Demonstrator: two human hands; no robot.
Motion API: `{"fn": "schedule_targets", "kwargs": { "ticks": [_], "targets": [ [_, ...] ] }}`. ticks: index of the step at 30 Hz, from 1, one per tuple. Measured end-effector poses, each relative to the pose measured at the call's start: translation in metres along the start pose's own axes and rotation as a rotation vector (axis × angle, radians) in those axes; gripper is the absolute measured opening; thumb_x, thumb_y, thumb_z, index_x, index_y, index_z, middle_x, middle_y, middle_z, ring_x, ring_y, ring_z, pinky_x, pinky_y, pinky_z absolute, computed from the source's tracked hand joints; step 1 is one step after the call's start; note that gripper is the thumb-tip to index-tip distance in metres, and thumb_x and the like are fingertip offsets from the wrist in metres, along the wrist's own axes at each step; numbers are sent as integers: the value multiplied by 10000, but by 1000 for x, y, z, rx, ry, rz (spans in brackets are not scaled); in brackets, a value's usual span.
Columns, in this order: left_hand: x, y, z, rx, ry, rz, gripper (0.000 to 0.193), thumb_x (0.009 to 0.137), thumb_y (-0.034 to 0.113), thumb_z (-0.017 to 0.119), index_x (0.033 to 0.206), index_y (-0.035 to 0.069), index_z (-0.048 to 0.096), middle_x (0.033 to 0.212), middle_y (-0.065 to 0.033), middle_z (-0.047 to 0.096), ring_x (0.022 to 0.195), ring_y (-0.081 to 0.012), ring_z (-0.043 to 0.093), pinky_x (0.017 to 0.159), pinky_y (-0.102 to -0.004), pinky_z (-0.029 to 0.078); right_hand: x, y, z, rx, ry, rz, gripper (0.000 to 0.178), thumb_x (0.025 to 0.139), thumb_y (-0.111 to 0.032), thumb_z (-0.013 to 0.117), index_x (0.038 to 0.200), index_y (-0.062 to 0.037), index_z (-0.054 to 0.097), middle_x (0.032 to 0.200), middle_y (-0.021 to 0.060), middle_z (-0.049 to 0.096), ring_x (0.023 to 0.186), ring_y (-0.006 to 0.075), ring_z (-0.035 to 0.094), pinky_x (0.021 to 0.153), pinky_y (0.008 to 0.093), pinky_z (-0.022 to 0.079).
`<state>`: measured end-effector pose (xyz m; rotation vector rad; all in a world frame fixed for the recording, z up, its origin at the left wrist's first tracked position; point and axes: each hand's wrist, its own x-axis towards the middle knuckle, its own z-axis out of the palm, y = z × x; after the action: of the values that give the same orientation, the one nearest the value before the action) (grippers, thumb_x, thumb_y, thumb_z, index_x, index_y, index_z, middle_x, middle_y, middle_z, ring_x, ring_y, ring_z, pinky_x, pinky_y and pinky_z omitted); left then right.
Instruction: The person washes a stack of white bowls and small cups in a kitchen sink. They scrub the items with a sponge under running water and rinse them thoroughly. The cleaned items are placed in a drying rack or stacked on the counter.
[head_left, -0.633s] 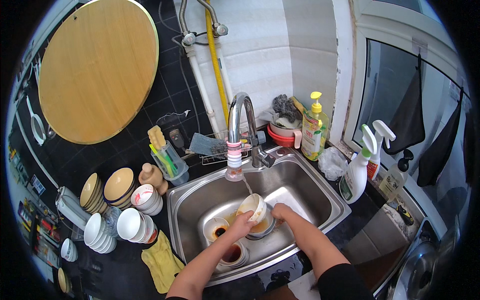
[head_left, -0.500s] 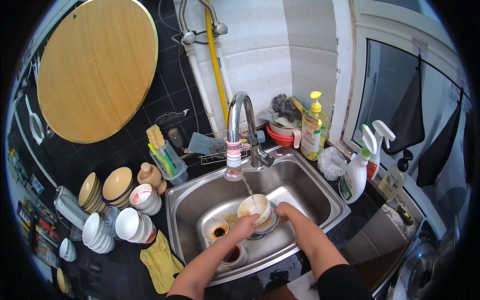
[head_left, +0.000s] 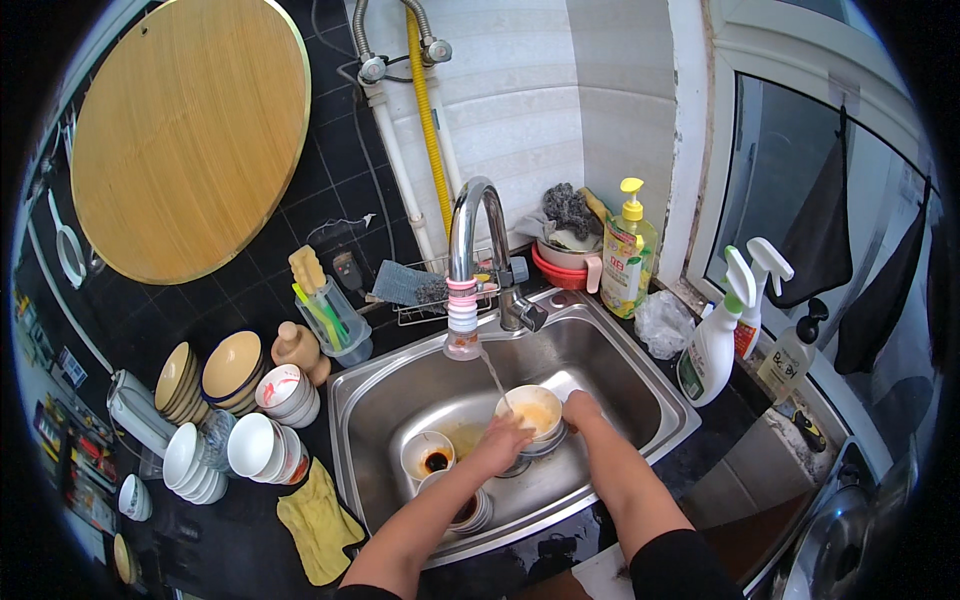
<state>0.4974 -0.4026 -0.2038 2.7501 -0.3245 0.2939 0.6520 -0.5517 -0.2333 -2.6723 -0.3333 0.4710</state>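
Observation:
Under the tap stream, a white bowl [head_left: 541, 401] holds cloudy yellowish water and sits over other bowls in the steel sink [head_left: 400, 375]. My left hand [head_left: 502, 444] is closed on its near-left rim, with the fingertips partly hidden at the bowl's inside. At the right side of the same bowls, my right hand [head_left: 580, 409] is closed with its fingers mostly hidden. A small bowl with dark liquid [head_left: 418, 455] rests left of my left hand. Beside my left forearm is a stack of bowls [head_left: 482, 512], the top one also holding dark liquid.
The chrome tap [head_left: 464, 235] arches over the sink. Stacked bowls [head_left: 250, 445] and a yellow cloth [head_left: 318, 520] lie on the left counter. A yellow-pump soap bottle [head_left: 626, 255], a plastic bag [head_left: 663, 324] and a spray bottle [head_left: 710, 350] stand along the right side.
The bowl has moved slightly right and down onto the bowls beneath it, and water now shows inside. My left hand has shifted right with it; my right hand has risen slightly.

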Motion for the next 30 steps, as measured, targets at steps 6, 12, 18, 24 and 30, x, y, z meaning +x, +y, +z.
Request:
{"fn": "schedule_targets", "kwargs": {
  "ticks": [6, 12, 18, 24, 30],
  "targets": [
    [8, 33, -25, -367, 158, -805, 398, 870, 274, 508, 1140, -17, 474, 1003, -260, 568, 986, -381, 536, 766, -461, 475, -11, -4, -12, -34, 12, 51, 207, 770, -151, 532, 759, 3, 669, 774, 147, 654, 762, 241, 649, 700, 336, 494],
    [13, -6, 17, -1354, -217, -1238, 430, 927, 269, 411, 1047, -143, 433, 881, -272, 595, 663, -350, 635, 585, -398, 561, -16, -26, -28, 93, 100, 33, 308, 797, -345, 542, 954, -108, 659, 995, 134, 626, 967, 261, 586, 818, 361, 457],
    [17, -7, -1, -1388, -233, -1132, 457, 947, 271, 347, 1015, -174, 430, 904, -279, 593, 763, -356, 634, 638, -408, 561, -20, -26, -31, -7, 141, -74, 225, 747, -254, 564, 932, -188, 672, 964, 117, 636, 909, 259, 609, 780, 355, 481],
    [18, -7, -5, -1184, -288, -1048, 594, 909, 466, 353, 1076, -94, 456, 911, -216, 607, 723, -314, 635, 601, -404, 547, -19, -27, -36, -90, 246, -79, 225, 704, -127, 566, 888, -195, 676, 886, 95, 653, 843, 259, 629, 742, 355, 496],
    [18, -10, -15, -1010, -335, -1078, 634, 864, 559, 367, 1120, -11, 474, 884, -159, 608, 650, -276, 627, 540, -377, 529, -18, -33, -36, -61, 336, -131, 197, 715, -144, 572, 883, -182, 668, 898, 93, 646, 828, 259, 628, 718, 368, 499]
  ]
}}
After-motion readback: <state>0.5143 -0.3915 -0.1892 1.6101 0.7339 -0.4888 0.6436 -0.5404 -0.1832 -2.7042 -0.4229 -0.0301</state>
